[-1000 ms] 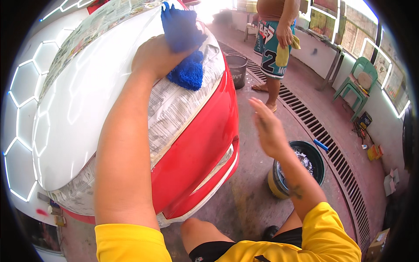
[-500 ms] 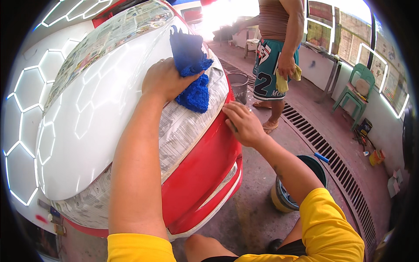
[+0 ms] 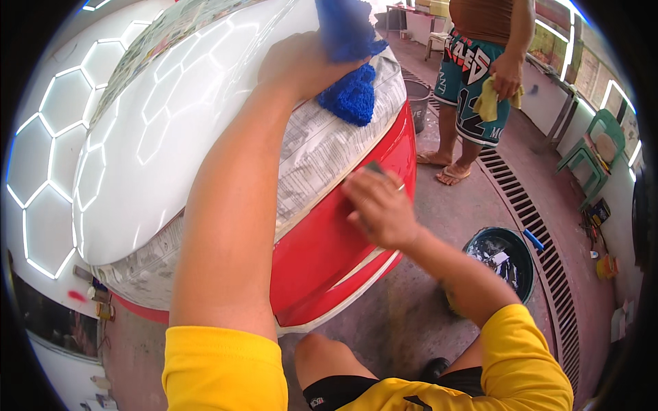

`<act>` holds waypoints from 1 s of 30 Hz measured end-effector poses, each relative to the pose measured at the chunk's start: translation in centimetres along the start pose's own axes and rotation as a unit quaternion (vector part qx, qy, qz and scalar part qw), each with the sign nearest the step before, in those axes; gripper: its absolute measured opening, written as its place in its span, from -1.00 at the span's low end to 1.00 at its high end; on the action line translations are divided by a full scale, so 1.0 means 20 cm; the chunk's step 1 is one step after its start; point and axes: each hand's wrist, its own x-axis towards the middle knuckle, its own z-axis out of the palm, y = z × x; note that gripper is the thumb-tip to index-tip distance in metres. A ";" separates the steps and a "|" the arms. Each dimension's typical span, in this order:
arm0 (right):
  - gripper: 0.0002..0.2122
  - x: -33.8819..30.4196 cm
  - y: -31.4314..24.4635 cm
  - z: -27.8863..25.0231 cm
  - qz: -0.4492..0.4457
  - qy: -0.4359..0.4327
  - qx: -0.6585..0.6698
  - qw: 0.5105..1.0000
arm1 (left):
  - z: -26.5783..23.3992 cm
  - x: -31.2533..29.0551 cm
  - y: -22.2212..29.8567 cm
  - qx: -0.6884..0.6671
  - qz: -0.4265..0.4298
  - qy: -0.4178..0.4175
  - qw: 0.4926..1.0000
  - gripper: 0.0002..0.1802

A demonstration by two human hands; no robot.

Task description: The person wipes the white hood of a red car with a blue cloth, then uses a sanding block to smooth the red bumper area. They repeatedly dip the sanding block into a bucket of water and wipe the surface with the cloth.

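Green chair (image 3: 588,152) by wall, floor drain grate (image 3: 531,219), bystander w/ yellow rag (image 3: 492,101)

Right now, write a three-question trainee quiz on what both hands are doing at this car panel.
1. True or false: the left hand holds a blue cloth on the newspaper masking.
2. The right hand presses on which surface? A) white panel B) red panel C) the bucket
3. What colour is the rag held by the other person standing nearby?

Key: 1 true. 2 B; a small dark pad shows at the fingertips. 3 yellow.
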 end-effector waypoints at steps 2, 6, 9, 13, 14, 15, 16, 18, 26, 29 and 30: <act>-0.48 -0.03 -0.36 0.14 0.022 -0.001 -0.014 1.000 | -0.01 0.01 0.03 -0.003 0.001 0.001 1.000 -0.13; -0.39 -0.01 -0.44 0.16 0.018 -0.044 0.008 0.999 | -0.03 -0.09 -0.02 0.021 0.063 0.095 0.993 -0.42; -0.42 -0.05 -0.02 0.01 0.013 -0.084 -0.044 0.995 | -0.15 -0.19 0.05 -0.115 0.045 0.176 0.977 -0.47; -0.45 0.00 0.01 -0.09 0.017 -0.074 -0.015 0.997 | -0.24 -0.62 0.14 -0.224 0.029 0.237 0.945 -0.67; -0.49 -0.03 -0.09 -0.02 -0.020 -0.087 0.035 0.995 | -0.27 -0.77 0.13 -0.231 0.010 0.221 0.948 -0.65; -0.53 -0.06 -0.19 0.00 -0.058 -0.106 0.066 0.990 | -0.25 -0.92 0.15 -0.276 -0.016 0.204 0.939 -0.63; -0.60 -0.05 -0.34 0.05 -0.102 -0.117 0.082 0.984 | -0.22 -1.08 0.16 -0.310 -0.052 0.178 0.933 -0.61; -0.61 -0.03 -0.52 0.18 0.029 -0.155 0.469 0.869 | -0.23 -1.38 0.24 -0.372 -0.124 0.127 0.911 -0.56; -0.19 0.12 -0.19 -0.02 -0.182 -0.182 0.034 0.966 | 0.42 -2.43 1.04 -0.503 -0.329 0.007 0.799 -0.42; -0.28 0.07 -0.48 0.10 -0.210 -0.175 0.081 0.959 | 0.57 -2.45 1.29 -0.538 -0.375 -0.111 0.747 -0.48; -0.27 0.07 -0.67 0.18 -0.192 -0.198 0.108 0.955 | 0.63 -2.45 1.32 -0.539 -0.361 -0.146 0.747 -0.46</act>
